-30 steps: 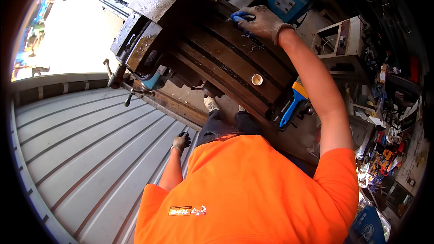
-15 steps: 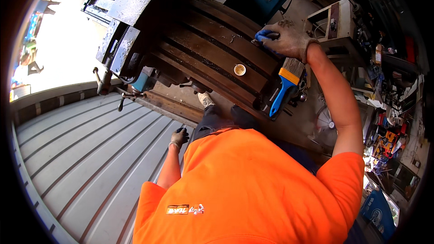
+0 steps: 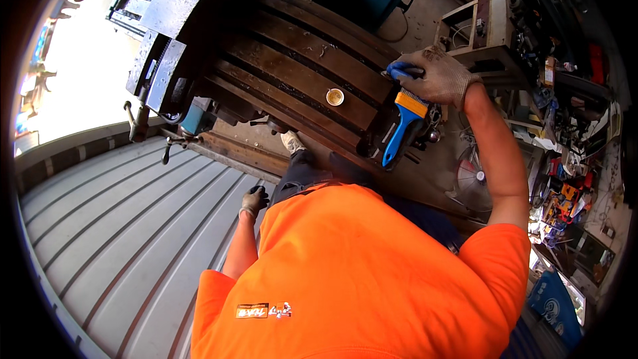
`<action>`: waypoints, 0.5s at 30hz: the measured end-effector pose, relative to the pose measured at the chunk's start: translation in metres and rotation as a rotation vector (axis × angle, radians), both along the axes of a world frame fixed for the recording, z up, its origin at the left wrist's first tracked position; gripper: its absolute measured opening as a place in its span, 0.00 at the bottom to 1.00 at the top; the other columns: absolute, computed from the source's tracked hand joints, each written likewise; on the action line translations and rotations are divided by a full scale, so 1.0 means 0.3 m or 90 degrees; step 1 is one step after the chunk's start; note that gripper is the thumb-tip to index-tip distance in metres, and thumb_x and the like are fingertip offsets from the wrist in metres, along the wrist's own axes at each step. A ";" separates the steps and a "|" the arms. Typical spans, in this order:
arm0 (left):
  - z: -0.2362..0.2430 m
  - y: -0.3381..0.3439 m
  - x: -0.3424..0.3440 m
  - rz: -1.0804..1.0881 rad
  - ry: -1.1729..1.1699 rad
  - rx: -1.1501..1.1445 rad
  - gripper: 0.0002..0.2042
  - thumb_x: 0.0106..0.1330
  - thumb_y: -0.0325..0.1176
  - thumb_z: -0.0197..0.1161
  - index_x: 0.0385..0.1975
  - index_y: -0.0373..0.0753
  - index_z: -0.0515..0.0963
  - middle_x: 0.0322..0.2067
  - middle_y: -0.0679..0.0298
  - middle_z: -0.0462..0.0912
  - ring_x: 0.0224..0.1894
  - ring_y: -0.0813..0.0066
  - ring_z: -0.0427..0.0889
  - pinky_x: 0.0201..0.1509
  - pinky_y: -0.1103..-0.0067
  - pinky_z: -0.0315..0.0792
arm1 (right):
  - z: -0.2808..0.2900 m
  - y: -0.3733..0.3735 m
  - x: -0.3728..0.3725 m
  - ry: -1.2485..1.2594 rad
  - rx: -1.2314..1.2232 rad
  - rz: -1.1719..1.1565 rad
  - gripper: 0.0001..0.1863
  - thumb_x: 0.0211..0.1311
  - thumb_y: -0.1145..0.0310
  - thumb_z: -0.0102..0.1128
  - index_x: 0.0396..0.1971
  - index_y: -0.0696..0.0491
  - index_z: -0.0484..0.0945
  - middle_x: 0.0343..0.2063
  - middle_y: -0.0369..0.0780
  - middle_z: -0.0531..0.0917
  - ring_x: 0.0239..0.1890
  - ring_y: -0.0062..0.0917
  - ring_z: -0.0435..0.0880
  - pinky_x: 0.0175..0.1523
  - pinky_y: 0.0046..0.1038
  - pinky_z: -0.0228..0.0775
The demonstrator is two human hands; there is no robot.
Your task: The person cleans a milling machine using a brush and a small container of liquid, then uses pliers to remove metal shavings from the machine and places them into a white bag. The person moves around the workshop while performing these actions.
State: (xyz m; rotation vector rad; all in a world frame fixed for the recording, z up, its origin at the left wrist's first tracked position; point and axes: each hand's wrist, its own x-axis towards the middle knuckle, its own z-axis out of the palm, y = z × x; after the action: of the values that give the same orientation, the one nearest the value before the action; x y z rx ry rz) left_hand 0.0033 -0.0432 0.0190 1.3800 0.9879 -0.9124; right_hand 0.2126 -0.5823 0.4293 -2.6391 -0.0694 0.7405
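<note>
My right hand [image 3: 442,76], in a grey knit glove, is bent closed at the right end of a slotted metal machine table [image 3: 299,70]. Bright blue shows at its fingers; whether this is a held item or the glove's coating I cannot make out. Right below that hand lies a wide paintbrush [image 3: 401,129] with a blue handle and yellow band, its bristles partly hidden. A small round cup [image 3: 335,97] with yellowish contents stands on the table. At my left side, my gloved left hand [image 3: 254,199] hangs low with dark, loosely curled fingers, nothing visible in it.
Grey ribbed panelling [image 3: 126,226] fills the lower left. A machine block [image 3: 176,10] and crank handles [image 3: 169,149] are at the table's left end. Beyond my right arm are a metal frame stand [image 3: 478,33], a fan [image 3: 472,176] and cluttered tools [image 3: 568,199].
My right hand has moved rightward and nearer along the table end, now covering part of the paintbrush's bristles. The whole view has shifted slightly. My left hand still hangs at my side.
</note>
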 end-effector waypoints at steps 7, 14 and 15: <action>0.001 0.019 -0.003 0.007 0.002 -0.015 0.09 0.69 0.37 0.59 0.42 0.40 0.77 0.26 0.63 0.81 0.23 0.68 0.80 0.25 0.74 0.74 | 0.000 -0.026 -0.030 -0.052 0.007 0.033 0.19 0.62 0.56 0.62 0.48 0.53 0.82 0.42 0.45 0.86 0.45 0.33 0.87 0.52 0.30 0.77; 0.224 -0.083 0.112 -0.288 -0.104 0.274 0.15 0.68 0.43 0.60 0.46 0.39 0.82 0.35 0.56 0.87 0.29 0.67 0.86 0.33 0.72 0.78 | 0.011 -0.052 -0.044 -0.104 0.217 -0.071 0.17 0.61 0.59 0.63 0.43 0.55 0.84 0.36 0.45 0.87 0.41 0.29 0.89 0.47 0.27 0.79; 0.366 -0.155 0.193 -0.392 -0.191 0.345 0.18 0.67 0.45 0.62 0.48 0.39 0.82 0.37 0.52 0.87 0.35 0.61 0.88 0.42 0.69 0.79 | -0.004 -0.069 -0.052 -0.117 0.222 -0.072 0.17 0.61 0.58 0.63 0.43 0.56 0.84 0.36 0.45 0.88 0.40 0.28 0.89 0.47 0.27 0.79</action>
State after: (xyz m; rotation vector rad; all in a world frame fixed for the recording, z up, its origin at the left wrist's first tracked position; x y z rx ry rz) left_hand 0.0613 -0.0896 0.1290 2.2860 0.5951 -0.8642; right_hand 0.1970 -0.6031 0.4281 -2.3467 -0.0912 0.4050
